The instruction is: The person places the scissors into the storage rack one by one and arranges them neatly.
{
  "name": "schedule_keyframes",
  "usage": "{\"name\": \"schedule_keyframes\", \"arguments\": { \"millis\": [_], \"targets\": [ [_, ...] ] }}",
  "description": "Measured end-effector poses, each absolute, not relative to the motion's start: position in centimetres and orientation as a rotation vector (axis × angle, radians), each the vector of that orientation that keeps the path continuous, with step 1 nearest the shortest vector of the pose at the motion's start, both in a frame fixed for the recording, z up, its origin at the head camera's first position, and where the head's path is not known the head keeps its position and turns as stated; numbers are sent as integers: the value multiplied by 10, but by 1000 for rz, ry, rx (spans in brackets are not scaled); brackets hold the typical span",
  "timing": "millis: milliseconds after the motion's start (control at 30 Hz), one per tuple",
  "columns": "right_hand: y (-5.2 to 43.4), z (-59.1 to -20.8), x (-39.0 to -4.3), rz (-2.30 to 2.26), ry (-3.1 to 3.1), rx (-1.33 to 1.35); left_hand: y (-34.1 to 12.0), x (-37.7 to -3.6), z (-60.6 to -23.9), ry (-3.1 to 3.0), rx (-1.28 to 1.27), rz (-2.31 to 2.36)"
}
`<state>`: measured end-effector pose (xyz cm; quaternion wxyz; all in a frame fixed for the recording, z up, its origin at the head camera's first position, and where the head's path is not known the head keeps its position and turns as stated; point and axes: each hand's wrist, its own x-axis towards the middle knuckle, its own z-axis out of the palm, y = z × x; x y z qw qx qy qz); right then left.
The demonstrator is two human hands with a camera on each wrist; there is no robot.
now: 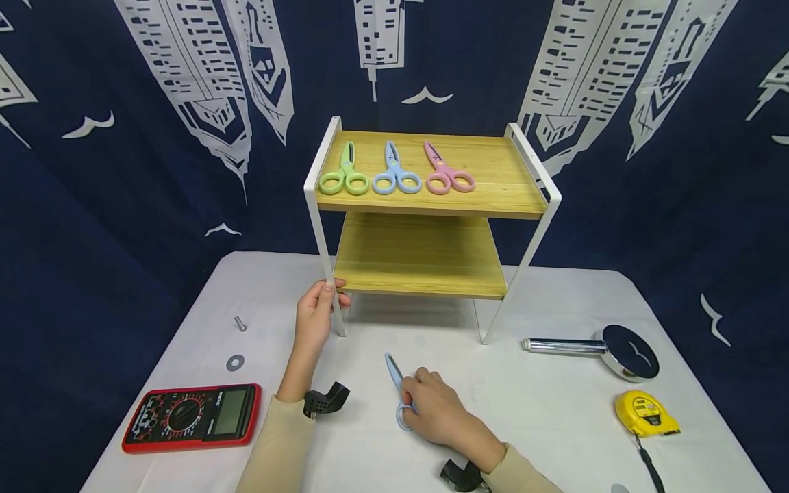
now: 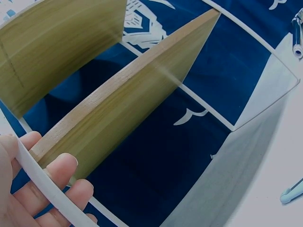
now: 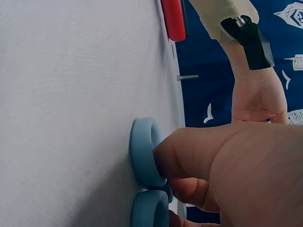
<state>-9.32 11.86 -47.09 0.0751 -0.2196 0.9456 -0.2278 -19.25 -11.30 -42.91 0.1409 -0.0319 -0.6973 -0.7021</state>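
Observation:
My left hand (image 1: 316,316) grips the white front-left leg of a two-tier shelf (image 1: 431,211) at the height of its lower board. In the left wrist view, the fingers (image 2: 62,171) curl round that white leg beside the board's edge. Down on the table in front of the shelf, my right hand (image 1: 436,405) holds light blue scissors (image 1: 394,373) by the handles, blades pointing toward the shelf. Seen from the right wrist, the thumb reaches into one blue handle loop (image 3: 142,151). Green scissors (image 1: 346,171), blue scissors (image 1: 392,171) and pink scissors (image 1: 445,172) lie in a row on the upper board.
Left on the white table are a red multimeter (image 1: 192,418), a grey washer (image 1: 235,363) and a bolt (image 1: 240,324). To the right lie a round-headed object with a chrome handle (image 1: 567,346) and a yellow tape measure (image 1: 646,413). A dark blue patterned curtain (image 1: 185,287) hangs behind.

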Motion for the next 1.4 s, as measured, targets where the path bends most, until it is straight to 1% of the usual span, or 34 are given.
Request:
{"name": "schedule_keyframes", "arguments": {
  "millis": [267, 467, 567, 633, 700, 867, 967, 1033, 1167, 1267, 1400],
  "targets": [
    [120, -472, -97, -720, 2825, -673, -113, -193, -429, -2016, -93, -2020],
    [123, -466, -105, -967, 2545, -671, -112, -193, -429, -2013, -83, -2021],
    [125, -453, -105, -1082, 2445, -693, -112, -193, -429, -2009, -85, -2025],
    [131, -433, -106, -1155, 2444, -748, -112, -194, -430, -2011, -84, -2021],
    [140, -404, -107, -1240, 2463, -819, -112, -194, -430, -2014, -81, -2016],
    [168, -312, -110, -1391, 2690, -1045, -113, -194, -430, -2014, -71, -2021],
    [180, -261, -117, -1378, 2966, -1076, -113, -195, -430, -2014, -71, -2023],
    [186, -231, -125, -1303, 3165, -996, -113, -195, -430, -2019, -73, -2018],
    [193, -185, -152, -1070, 3389, -631, -113, -195, -431, -2022, -78, -2014],
    [196, -163, -179, -884, 3396, -418, -113, -195, -431, -2019, -83, -2013],
    [194, -151, -212, -687, 3369, -296, -113, -194, -430, -2005, -92, -2018]
  ]
}}
